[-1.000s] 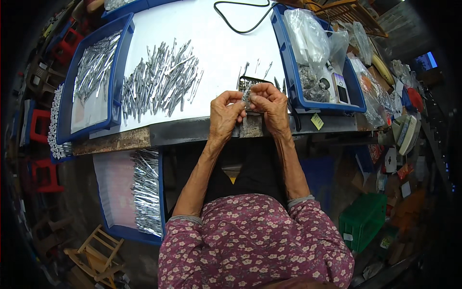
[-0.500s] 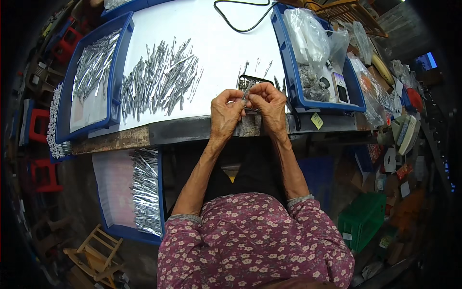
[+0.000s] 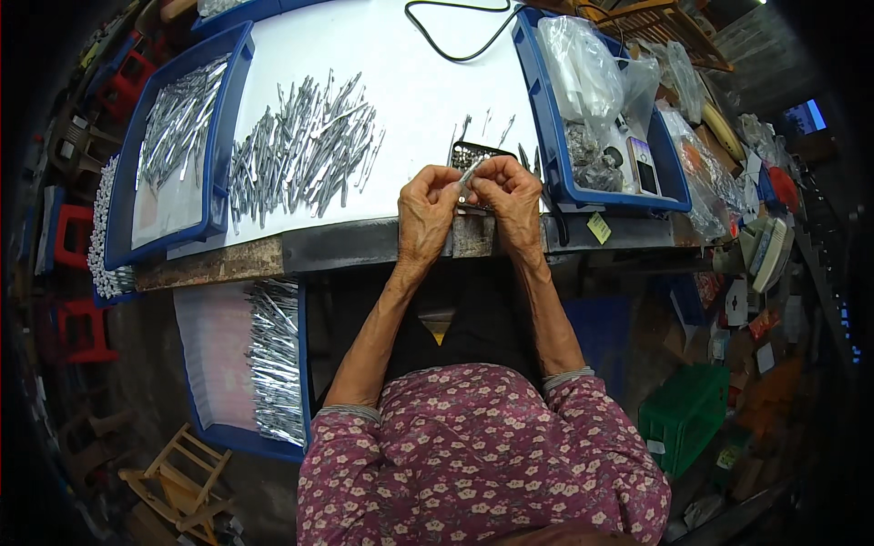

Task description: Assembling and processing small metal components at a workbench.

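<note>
Above the table's near edge, my left hand (image 3: 426, 214) and my right hand (image 3: 512, 202) meet, fingers pinched around a slim silvery metal piece (image 3: 470, 173). Its exact kind is too small to make out, and the fingertips cover part of it. Just behind the hands sits a small black tray (image 3: 497, 152) of tiny shiny parts, partly hidden by them. A few thin metal pieces (image 3: 507, 127) lie loose beyond that tray. To the left, a large heap of similar slender metal pieces (image 3: 305, 146) is spread on the white tabletop (image 3: 401, 91).
A blue tray (image 3: 217, 136) of metal pieces stands at the left. Below the table edge is another blue tray (image 3: 303, 364) with more. At right, a blue tray (image 3: 546, 109) holds plastic bags and a boxed item. A black cable (image 3: 455, 58) loops at the back.
The metal piece between my fingers has tilted slightly, its upper end now leaning toward the right. Both hands keep almost the same place.
</note>
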The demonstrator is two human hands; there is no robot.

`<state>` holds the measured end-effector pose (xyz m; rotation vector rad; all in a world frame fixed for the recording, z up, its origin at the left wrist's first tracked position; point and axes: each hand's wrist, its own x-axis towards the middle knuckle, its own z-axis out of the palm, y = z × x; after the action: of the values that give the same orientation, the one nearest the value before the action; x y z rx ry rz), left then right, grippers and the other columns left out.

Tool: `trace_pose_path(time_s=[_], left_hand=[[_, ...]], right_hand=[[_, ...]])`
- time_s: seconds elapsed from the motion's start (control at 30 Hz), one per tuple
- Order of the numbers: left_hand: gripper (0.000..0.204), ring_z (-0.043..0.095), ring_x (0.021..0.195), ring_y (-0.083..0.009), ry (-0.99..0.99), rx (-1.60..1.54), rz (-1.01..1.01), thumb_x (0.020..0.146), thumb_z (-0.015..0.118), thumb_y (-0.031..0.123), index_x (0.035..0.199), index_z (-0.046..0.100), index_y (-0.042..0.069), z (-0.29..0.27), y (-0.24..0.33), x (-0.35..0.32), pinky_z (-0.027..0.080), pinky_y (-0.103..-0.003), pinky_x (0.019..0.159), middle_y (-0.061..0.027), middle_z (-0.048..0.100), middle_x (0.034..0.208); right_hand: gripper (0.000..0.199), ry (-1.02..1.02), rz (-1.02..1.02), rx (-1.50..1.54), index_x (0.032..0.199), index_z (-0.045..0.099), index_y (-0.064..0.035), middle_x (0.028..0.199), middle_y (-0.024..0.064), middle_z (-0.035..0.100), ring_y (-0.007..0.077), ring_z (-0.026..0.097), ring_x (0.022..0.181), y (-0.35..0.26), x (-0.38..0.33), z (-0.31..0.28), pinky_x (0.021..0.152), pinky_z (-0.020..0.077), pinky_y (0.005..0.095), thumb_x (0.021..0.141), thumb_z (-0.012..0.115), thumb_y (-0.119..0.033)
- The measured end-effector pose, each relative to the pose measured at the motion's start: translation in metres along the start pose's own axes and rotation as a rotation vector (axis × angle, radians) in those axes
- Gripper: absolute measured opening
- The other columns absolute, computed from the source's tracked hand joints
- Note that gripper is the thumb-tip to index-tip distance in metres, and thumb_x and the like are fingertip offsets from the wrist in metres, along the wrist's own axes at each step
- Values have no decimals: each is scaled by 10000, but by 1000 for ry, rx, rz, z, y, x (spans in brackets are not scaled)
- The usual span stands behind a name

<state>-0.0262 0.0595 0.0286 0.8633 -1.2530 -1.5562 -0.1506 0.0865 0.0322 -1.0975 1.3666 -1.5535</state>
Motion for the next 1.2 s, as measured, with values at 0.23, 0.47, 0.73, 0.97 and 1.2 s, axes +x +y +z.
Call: trace_pose_path(time_s=[0.23, 0.47, 0.73, 0.97, 1.2], left_hand=[[117, 449, 557, -12, 10, -13, -3, 811, 571, 59, 881, 565, -34, -1, -5, 1, 353, -140, 478, -6, 570, 694], [122, 505, 562, -17, -45, -72, -60, 812, 571, 58, 889, 551, -34, -2, -2, 2, 369, -130, 471, -27, 594, 672], [68, 550, 604, -73, 8, 15, 12, 812, 530, 16, 845, 536, -43, -4, -4, 3, 456, -187, 547, -57, 587, 667], [58, 510, 573, -51, 60, 123, 132, 810, 510, 12, 825, 543, -34, -1, -6, 2, 407, -192, 487, -40, 572, 649], [71, 531, 611, -58, 12, 177, 104, 818, 523, 19, 849, 552, -37, -9, -9, 4, 437, -186, 557, -38, 589, 696]], right_hand=[[66, 18, -15, -27, 809, 524, 5, 719, 39, 560, 73, 537, 592, -4, -3, 4, 550, 460, 183, 759, 564, 22], [88, 21, -53, 42, 812, 495, -6, 715, 24, 529, 62, 526, 602, 8, -2, 3, 536, 462, 183, 764, 556, 36], [147, 11, -3, 77, 901, 481, -5, 747, 43, 549, 80, 544, 650, 4, -1, 6, 574, 473, 198, 778, 559, 12], [178, 38, 25, 183, 913, 467, 5, 760, 54, 549, 86, 537, 647, 5, 0, 11, 581, 461, 194, 765, 564, 15], [251, 26, 51, 263, 982, 435, 32, 743, 67, 546, 104, 526, 609, 3, -1, 15, 577, 455, 206, 770, 563, -6]])
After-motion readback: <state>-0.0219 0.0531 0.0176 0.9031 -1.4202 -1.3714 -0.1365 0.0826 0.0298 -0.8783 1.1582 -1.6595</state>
